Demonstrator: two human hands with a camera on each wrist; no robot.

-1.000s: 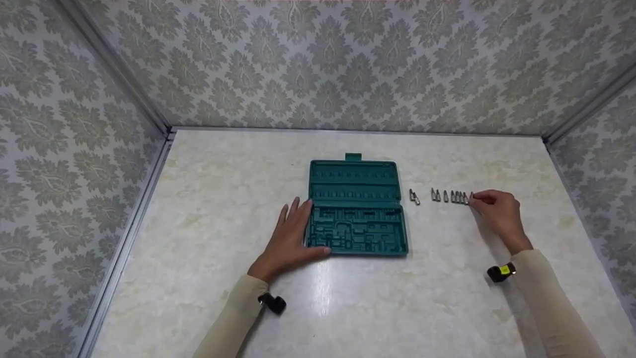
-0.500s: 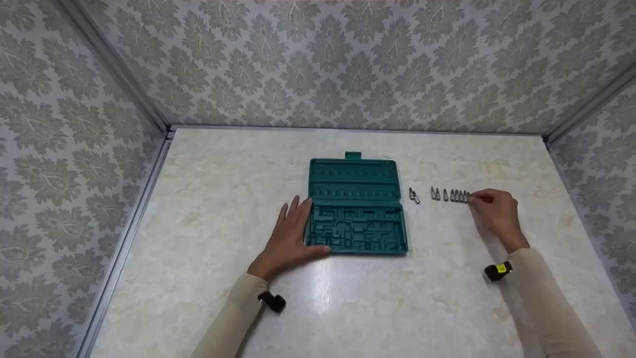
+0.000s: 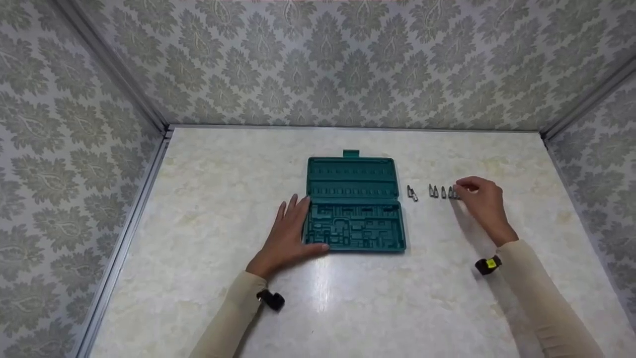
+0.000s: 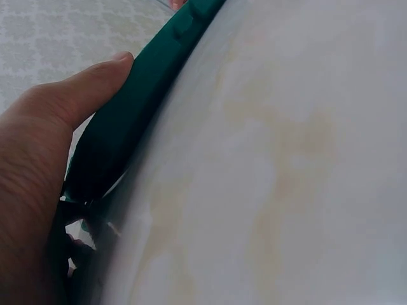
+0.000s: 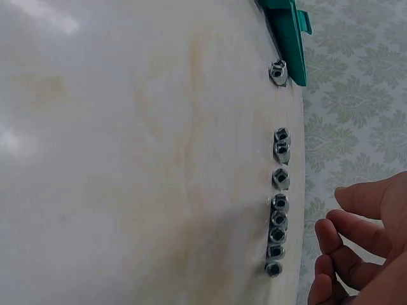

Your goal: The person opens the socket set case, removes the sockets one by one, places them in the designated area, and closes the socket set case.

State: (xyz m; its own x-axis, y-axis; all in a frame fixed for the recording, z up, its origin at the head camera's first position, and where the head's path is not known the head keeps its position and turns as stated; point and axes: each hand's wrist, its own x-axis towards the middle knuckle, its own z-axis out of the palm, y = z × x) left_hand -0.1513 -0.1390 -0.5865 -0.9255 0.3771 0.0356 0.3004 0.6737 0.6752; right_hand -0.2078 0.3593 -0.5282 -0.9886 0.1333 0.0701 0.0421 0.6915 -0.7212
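Note:
A green plastic case (image 3: 353, 181) lies unfolded on the table. My left hand (image 3: 283, 243) rests against its left side, fingers straight, with the thumb on the near edge. In the left wrist view, that thumb (image 4: 102, 86) touches the case wall (image 4: 140, 95). To the right of the case, small metal bit sockets (image 5: 280, 178) form a row, their square drive holes turned toward the wrist camera. My right hand (image 3: 484, 204) hovers over the row's right end and hides part of it in the head view. Its thumb and fingers (image 5: 356, 197) are apart and hold nothing.
Two more bit sockets (image 3: 412, 193) lie close to the right side of the case. The pale marbled table (image 3: 223, 174) ends at a patterned wall (image 3: 323, 64) behind. Metal rails (image 3: 119, 64) edge the side walls.
My right hand, at first pinching at the right end of the row, has moved left along it and lifted a little, its fingers now free. My left hand stays on the case.

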